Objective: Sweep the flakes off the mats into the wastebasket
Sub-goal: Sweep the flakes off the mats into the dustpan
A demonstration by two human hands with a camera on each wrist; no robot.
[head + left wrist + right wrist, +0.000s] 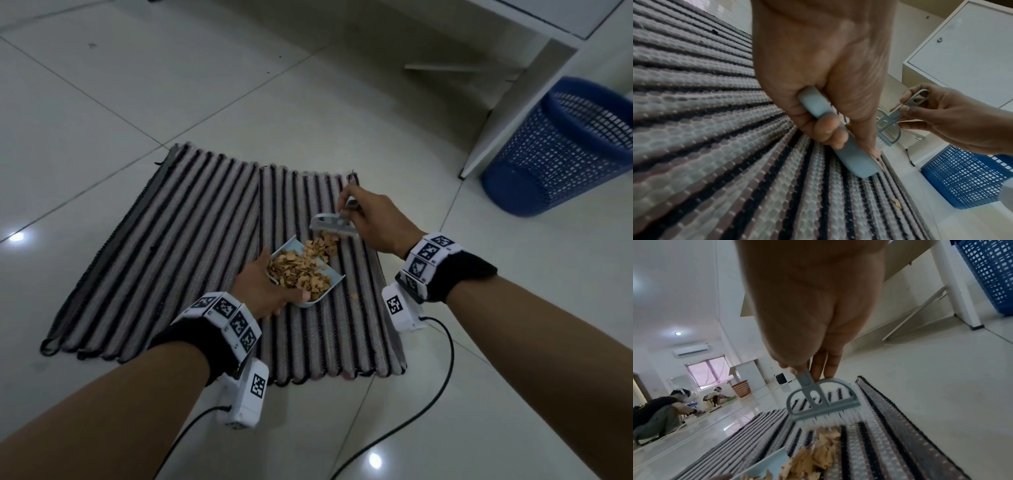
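**Last flakes going into the pan**

My left hand (263, 291) is wrapped around the handle of the pale blue dustpan (305, 270), fingers curled under and thumb on top, holding its open lip down on the right-hand mat (346, 329). My right hand (373, 222) pinches the thin handle of the little grey brush (330, 226) between thumb and fingertips, bristles planted just behind a small clump of flakes (325, 245) at the pan's mouth. Most of the flakes (298, 272) are already heaped inside the pan.

Now the stroke: short and low, pulling the bristles straight toward the lip so the clump rides up the ramp and doesn't scatter sideways along the ribs. I want the pan's edge pressed flat into the weave (these ridges would love to hide a flake under the lip), and I judge the pan is full enough that a hard flick could bounce pieces out over the back.

One stray flake (354, 295) sits on the mat just right of the pan, so that needs a pass too. The left-hand mat (164, 246) looks clean from the head view.

The blue wastebasket (561, 147) stands well off to my right on the tiles, beside the white cabinet (534, 89); I'll carry the pan there level.
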